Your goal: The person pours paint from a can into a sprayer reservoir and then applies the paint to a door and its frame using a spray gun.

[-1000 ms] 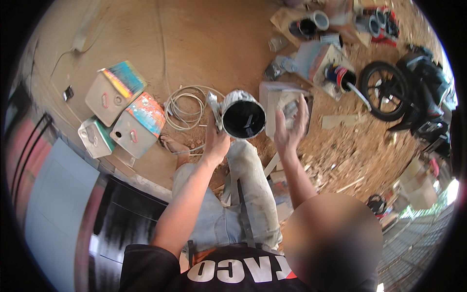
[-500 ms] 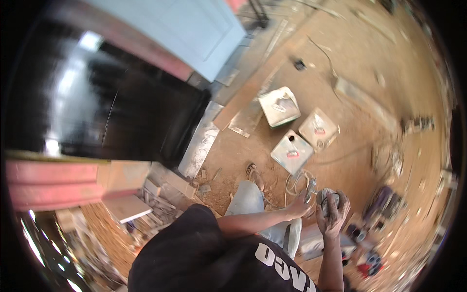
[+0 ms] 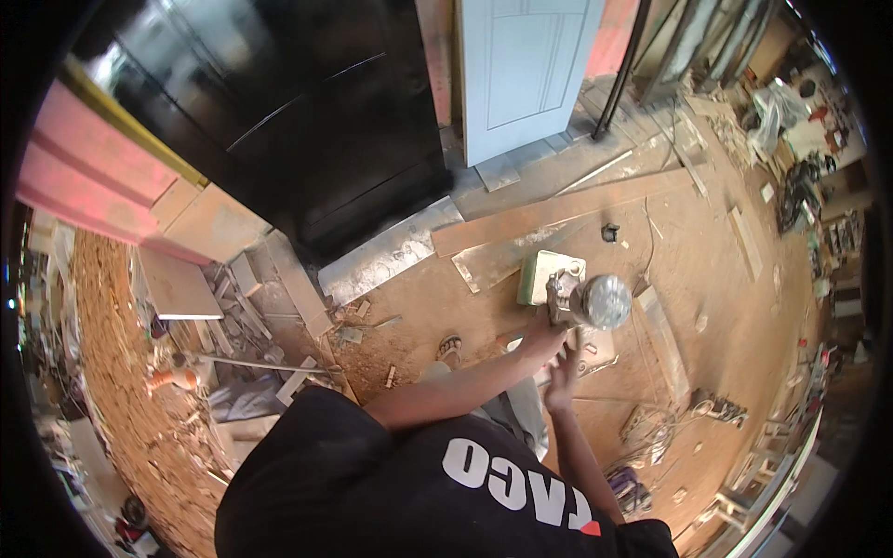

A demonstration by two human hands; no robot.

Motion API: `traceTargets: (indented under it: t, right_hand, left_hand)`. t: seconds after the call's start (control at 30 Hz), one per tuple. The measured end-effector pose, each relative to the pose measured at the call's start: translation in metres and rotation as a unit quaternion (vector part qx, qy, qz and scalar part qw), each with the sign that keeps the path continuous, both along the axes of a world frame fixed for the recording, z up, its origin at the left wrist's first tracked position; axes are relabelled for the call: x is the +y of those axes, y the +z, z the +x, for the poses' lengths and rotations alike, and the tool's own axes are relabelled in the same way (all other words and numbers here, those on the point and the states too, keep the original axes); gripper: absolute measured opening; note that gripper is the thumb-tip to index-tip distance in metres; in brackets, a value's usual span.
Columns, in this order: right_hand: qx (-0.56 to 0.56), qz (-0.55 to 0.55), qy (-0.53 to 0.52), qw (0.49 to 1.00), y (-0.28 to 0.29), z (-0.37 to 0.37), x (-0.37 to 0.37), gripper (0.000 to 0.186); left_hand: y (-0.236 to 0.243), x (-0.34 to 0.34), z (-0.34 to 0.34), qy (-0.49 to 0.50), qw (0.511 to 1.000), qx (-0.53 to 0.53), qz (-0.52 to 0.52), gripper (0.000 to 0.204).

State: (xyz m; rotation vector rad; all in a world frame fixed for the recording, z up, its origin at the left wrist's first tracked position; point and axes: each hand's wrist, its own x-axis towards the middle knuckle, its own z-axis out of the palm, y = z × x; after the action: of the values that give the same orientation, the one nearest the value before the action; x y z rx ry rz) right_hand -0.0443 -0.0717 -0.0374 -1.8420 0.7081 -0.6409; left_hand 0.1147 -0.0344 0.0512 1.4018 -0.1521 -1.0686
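The left hand point(image 3: 545, 340) has its grip wrapped around a metal spray gun point(image 3: 560, 293), which is held up in front of the person, right of the middle. A round silver cup point(image 3: 609, 302) sits at the gun's right side, its rounded face turned up. The right hand point(image 3: 560, 383) is just below and nearer; it is blurred and partly covered, so I can't tell whether it is grasping anything or touching the gun.

The likeliest trouble is a spill: if the cup is not seated tightly, or the left wrist tips too far, whatever is inside could leak over the fingers. The cup juts out to one side, so its weight could twist the gun in a loose grip. A careless squeeze could also send spray over the square tin point(image 3: 530, 280) with the green side, or the pale tin point(image 3: 601, 347) beyond the right hand.

Far to the left, the black door point(image 3: 363, 130) looks glossy; if that coat is wet, a knock or flying dust from the dirt floor point(image 3: 502, 321) could mar it. The sandalled foot point(image 3: 449, 348) is near scattered wood scraps point(image 3: 270, 312), where a careless sideways step could cause a stumble.
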Motion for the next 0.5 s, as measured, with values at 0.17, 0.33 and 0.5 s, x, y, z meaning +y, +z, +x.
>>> traceTargets:
  t: [0.17,0.33,0.5]
  right_hand:
    - [0.106,-0.072,0.106,0.986,0.011,0.086,0.003,0.071]
    - [-0.083,0.06,0.075,0.992,0.076,0.175,0.018,0.057]
    - [-0.27,0.148,0.072,0.949,0.137,0.215,0.025,0.043]
  left_hand:
    - [0.032,-0.001,0.029,0.092,0.966,-0.219,0.103,0.052]
    - [0.091,0.015,0.068,0.125,0.947,-0.258,0.141,0.068]
    - [0.135,0.046,0.107,0.011,0.929,-0.348,0.125,0.084]
